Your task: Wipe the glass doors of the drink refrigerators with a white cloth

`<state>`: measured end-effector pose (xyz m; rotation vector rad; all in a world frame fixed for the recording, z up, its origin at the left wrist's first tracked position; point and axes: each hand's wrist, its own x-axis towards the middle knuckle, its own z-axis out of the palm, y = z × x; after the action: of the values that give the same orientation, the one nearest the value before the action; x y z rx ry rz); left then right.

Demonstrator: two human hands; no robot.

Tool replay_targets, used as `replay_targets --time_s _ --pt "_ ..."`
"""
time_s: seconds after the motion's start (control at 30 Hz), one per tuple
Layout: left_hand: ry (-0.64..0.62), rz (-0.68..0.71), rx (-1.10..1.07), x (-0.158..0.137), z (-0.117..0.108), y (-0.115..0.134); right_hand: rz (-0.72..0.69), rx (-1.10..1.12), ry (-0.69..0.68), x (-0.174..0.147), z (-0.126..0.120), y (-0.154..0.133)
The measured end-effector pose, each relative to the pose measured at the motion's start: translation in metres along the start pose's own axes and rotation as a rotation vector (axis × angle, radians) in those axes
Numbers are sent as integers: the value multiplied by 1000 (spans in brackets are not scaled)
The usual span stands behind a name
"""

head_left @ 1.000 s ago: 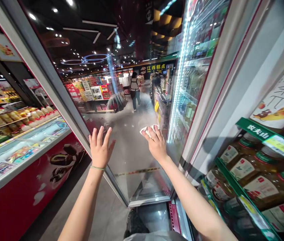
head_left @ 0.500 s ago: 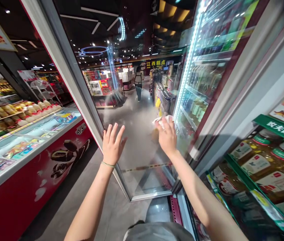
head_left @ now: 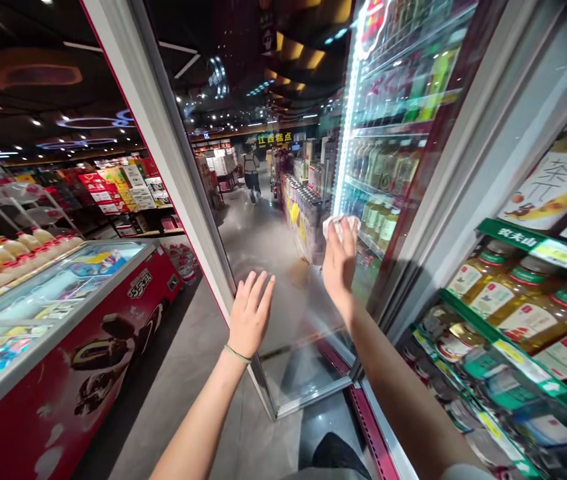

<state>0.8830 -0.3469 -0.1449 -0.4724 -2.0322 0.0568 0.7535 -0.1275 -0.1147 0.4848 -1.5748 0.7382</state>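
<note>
A glass door (head_left: 283,293) with a pale metal frame stands swung out before me. My left hand (head_left: 252,315), with a thin band at the wrist, rests at the door's left frame. Its fingers are stretched out over the glass and it holds nothing. Farther right, my right hand (head_left: 339,263) presses a crumpled white cloth (head_left: 342,225) to the pane; it could be a paper wipe. Part of the cloth lies hidden under the fingers. Bottles on lit cooler shelves appear in the glass just beyond that hand.
A red chest freezer (head_left: 113,347) with packaged goods runs along the left. At the right, green-edged shelves (head_left: 538,247) carry jars and bottles close to my right arm. Beyond the glass, a person (head_left: 251,175) is in the aisle among stacked goods.
My view has turned, so the door and shelves sit differently in it. The right hand with the cloth has moved over the glass toward the cooler side. The left hand stays by the frame.
</note>
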Motion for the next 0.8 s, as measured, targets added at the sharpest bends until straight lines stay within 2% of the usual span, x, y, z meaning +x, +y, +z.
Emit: replay_targets --time_s 0.1,0.2,0.23,0.3,0.37,0.43,0.5,0.6,0.67,0.73,0.8 --pt "-10 5 -55 0 -3 -1 -52 8 -125 21 2 -19" --pt "-9 28 -147 0 -8 -3 -218 -3 -287 9 -5 -30" --pt "-2 40 -180 1 -10 -4 -249 -8 -294 3 -7 -29" --pt "19 53 -234 2 -13 -5 -230 -14 -222 1 -9 -26" --pt "37 49 -265 3 -16 -5 -157 -10 -133 16 -6 -26" --pt "45 50 -273 2 -17 -5 -143 6 -114 36 -1 -34" --pt "47 72 -264 0 -18 -4 -235 19 -201 48 2 -46" --pt "54 133 -217 -5 -19 -5 -449 40 -354 37 -4 -51" --pt "49 176 -182 -8 -18 -5 -508 43 -360 29 -10 -43" --pt "33 204 -145 -9 -16 -5 -442 31 -292 36 -12 -36" --pt "24 217 -96 -10 -14 -3 -325 23 -213 59 -7 -41"
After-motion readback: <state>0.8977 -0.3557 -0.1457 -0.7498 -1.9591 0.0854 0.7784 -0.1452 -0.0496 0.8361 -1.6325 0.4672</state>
